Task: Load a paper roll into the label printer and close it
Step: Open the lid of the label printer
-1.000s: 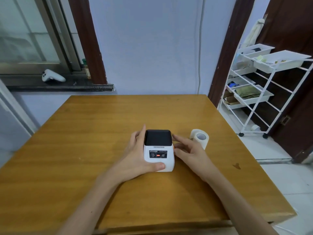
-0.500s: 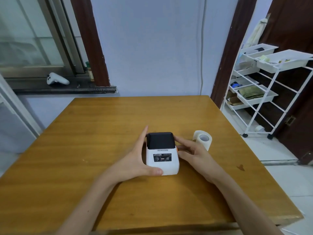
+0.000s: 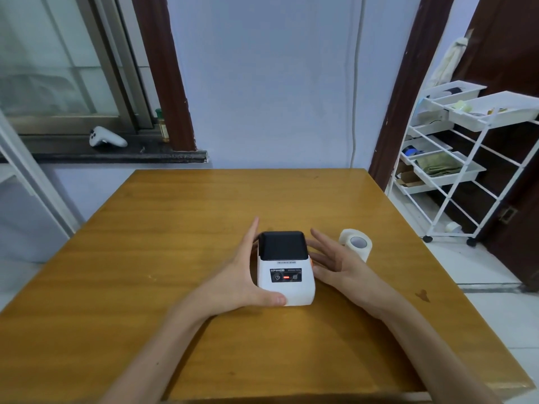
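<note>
A small white label printer (image 3: 287,282) with a black lid stands closed on the wooden table (image 3: 175,243), a red light on its front panel. My left hand (image 3: 242,275) grips its left side, thumb across the lower front corner. My right hand (image 3: 332,262) lies against its right side with the fingers spread. A white paper roll (image 3: 355,243) rests on the table just right of my right hand, apart from the printer.
A white wire cart (image 3: 466,158) with trays stands on the floor to the right of the table. A white controller (image 3: 106,137) and a small bottle (image 3: 164,125) sit on the window sill at the back left.
The fingers of my right hand have spread open beside the printer. The red light on the panel shows again. My head has shifted slightly.
</note>
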Motion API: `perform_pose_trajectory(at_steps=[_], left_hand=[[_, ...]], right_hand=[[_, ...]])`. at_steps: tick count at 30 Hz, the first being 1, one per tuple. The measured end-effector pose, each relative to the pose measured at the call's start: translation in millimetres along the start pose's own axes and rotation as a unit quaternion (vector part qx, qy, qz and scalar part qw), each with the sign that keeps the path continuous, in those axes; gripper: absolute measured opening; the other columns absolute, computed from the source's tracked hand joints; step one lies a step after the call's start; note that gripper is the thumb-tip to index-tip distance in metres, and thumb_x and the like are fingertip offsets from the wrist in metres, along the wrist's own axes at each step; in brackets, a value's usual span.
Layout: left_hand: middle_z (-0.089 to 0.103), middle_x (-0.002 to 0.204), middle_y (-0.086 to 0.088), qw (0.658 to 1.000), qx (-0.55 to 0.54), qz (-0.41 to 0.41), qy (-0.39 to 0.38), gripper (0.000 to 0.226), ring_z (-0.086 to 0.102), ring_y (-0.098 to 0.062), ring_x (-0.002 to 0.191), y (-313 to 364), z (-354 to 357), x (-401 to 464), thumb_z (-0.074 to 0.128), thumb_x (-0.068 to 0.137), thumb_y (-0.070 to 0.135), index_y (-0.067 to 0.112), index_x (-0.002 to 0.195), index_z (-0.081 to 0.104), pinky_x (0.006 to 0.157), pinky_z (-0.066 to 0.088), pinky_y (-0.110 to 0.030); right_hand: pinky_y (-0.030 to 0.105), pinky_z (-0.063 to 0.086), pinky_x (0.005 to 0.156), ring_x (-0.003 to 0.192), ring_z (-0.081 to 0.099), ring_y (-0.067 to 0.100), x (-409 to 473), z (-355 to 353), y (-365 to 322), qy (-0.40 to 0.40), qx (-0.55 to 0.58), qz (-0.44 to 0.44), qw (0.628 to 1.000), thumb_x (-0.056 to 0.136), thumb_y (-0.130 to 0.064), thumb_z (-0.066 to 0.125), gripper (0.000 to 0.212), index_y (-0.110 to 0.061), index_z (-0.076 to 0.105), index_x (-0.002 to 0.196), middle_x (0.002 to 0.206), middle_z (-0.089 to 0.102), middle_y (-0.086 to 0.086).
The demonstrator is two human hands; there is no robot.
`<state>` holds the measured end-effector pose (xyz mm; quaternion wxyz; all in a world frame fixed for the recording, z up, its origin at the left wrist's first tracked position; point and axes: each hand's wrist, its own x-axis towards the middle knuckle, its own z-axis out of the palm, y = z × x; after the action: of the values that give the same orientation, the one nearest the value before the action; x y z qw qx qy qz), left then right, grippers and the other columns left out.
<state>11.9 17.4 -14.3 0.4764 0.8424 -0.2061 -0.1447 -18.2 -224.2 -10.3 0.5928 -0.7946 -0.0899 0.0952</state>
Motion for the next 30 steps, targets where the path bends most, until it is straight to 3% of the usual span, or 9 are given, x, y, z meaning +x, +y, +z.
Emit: perform_pose_trajectory(at_steps=[7,14,20,25,30], left_hand=[[0.024,0.152,0.025,1.0,0.006,-0.007,0.006,0.149,0.031,0.005,0.138,-0.5,-0.5,1.0,0.094,0.051,0.048,0.06,0.139,-0.025,0.109,0.027,-0.019],[0.024,0.15,0.027,1.0,0.009,-0.005,0.008,0.15,0.033,0.007,0.134,0.1,-1.2,0.1,0.094,0.052,0.047,0.059,0.138,-0.029,0.104,0.027,-0.015],[0.024,0.145,0.033,1.0,0.009,0.004,0.007,0.145,0.031,0.006,0.135,0.4,-0.6,-0.8,0.092,0.054,0.05,0.059,0.14,-0.025,0.108,0.027,-0.02],[0.024,0.16,0.013,0.997,-0.071,0.004,0.017,0.115,0.026,-0.003,0.145,1.8,-4.8,-1.2,0.064,0.062,0.081,0.059,0.145,-0.012,0.121,0.022,-0.038],[0.036,0.157,0.007,0.992,-0.109,-0.014,0.058,0.096,0.035,-0.005,0.142,-2.3,-6.1,4.3,0.063,0.075,0.066,0.047,0.152,0.009,0.118,0.028,-0.034]], right_hand=[[0.012,0.043,0.1,0.138,0.041,0.007,1.4,3.0,2.5,-0.002,-0.028,-0.006,1.0,0.097,-0.002,0.053,0.08,-0.028,0.005,0.155,0.152,0.037,-0.008],[0.003,0.04,0.094,0.131,0.041,-0.003,2.5,6.4,2.4,0.002,-0.067,-0.007,0.998,0.098,-0.001,0.051,0.08,-0.031,0.003,0.155,0.148,0.035,-0.017],[0.004,0.041,0.093,0.135,0.041,0.002,0.4,8.3,2.0,0.015,-0.055,-0.014,0.998,0.097,-0.001,0.051,0.079,-0.031,0.005,0.154,0.151,0.037,-0.011],[0.009,0.044,0.093,0.128,0.048,-0.008,-0.1,7.9,-1.0,0.031,-0.026,-0.022,0.999,0.097,0.0,0.052,0.076,-0.035,0.014,0.153,0.147,0.044,-0.009],[0.012,0.048,0.092,0.121,0.055,-0.006,0.6,7.2,-2.3,0.054,0.007,-0.02,0.998,0.097,-0.006,0.054,0.068,-0.037,0.025,0.151,0.142,0.051,-0.011]])
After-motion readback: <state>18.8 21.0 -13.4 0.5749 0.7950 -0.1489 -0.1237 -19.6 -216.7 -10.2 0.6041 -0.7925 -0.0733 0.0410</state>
